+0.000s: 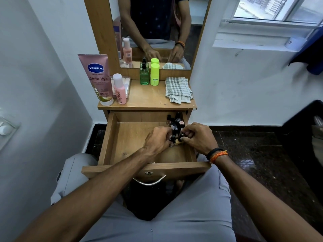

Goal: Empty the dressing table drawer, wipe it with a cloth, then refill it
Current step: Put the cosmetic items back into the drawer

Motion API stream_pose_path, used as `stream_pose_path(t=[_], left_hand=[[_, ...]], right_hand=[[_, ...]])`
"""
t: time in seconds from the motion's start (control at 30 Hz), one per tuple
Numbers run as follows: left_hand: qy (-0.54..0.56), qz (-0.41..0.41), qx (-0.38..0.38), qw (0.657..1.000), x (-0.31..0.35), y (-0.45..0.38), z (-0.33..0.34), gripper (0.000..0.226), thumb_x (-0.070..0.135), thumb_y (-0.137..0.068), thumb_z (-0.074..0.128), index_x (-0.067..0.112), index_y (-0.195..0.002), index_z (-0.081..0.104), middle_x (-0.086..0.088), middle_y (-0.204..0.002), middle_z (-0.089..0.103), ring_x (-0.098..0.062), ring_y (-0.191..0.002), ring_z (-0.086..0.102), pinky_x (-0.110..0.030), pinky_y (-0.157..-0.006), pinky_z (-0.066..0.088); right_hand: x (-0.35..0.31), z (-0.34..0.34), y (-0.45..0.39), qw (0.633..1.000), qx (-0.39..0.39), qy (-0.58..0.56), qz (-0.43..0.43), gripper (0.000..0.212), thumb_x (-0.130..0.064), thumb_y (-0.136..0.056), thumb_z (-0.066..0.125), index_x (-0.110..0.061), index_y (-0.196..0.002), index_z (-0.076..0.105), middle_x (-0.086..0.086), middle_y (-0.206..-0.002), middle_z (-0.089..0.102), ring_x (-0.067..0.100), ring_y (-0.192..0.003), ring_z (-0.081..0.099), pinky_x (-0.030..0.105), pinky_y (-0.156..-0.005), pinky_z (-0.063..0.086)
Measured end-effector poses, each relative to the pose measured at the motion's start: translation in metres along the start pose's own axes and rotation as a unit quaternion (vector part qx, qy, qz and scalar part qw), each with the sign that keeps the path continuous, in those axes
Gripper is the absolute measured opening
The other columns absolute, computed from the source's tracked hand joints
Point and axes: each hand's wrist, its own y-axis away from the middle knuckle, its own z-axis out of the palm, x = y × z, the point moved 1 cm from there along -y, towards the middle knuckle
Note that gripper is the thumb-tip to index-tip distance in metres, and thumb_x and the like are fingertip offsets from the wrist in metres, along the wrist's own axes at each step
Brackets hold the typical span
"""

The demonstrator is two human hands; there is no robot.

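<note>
- Drawer (111, 142) pulled open at centre frame, small dark cosmetic bottles (176, 125) clustered in its upper-right corner.
- Left hand (158, 139) and right hand (197, 137) meet there, each grip pinching little bottles.
- They look light, hard and slippery; best taken round the body, a few at once.
- Checked cloth (178, 89) waits on the worktop (148, 100), beside the green bottles (149, 74).

A big mirror (153, 23) on the wall, a window (279, 9) up right, dark shiny floor (253, 154).
</note>
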Motion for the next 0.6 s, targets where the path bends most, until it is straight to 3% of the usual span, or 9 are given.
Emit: stream_pose_path(t=[0.07,0.3,0.6], left_hand=[[0.001,-0.013,-0.001,1.000,-0.002,-0.001,-0.003,0.013,0.009,-0.081,0.073,0.016,-0.089,0.067,0.001,-0.085,0.067,-0.016,-0.080,0.063,-0.039,-0.071,0.058],[0.018,-0.034,0.080,0.996,-0.003,-0.015,-0.034,0.013,0.011,-0.085,0.069,0.015,-0.097,0.072,0.004,-0.085,0.071,-0.009,-0.077,0.064,-0.017,-0.061,0.046],[0.055,-0.066,0.235,0.968,-0.011,-0.058,-0.087,0.013,0.013,-0.084,0.072,0.012,-0.097,0.072,0.002,-0.084,0.070,-0.013,-0.076,0.066,-0.028,-0.069,0.058]], right_hand=[[0.000,-0.001,0.001,1.000,0.005,-0.003,-0.003,0.024,-0.025,-0.079,0.081,-0.018,-0.100,0.074,-0.008,-0.087,0.063,0.004,-0.075,0.058,0.021,-0.072,0.054],[-0.013,-0.008,-0.008,0.994,0.099,-0.045,-0.004,0.013,-0.023,-0.088,0.071,-0.015,-0.097,0.075,-0.005,-0.081,0.067,0.005,-0.069,0.060,0.016,-0.063,0.049],[-0.057,-0.017,-0.084,0.987,0.146,-0.073,-0.007,0.015,-0.025,-0.086,0.069,-0.018,-0.098,0.075,-0.003,-0.089,0.072,0.012,-0.079,0.065,0.037,-0.078,0.059]])
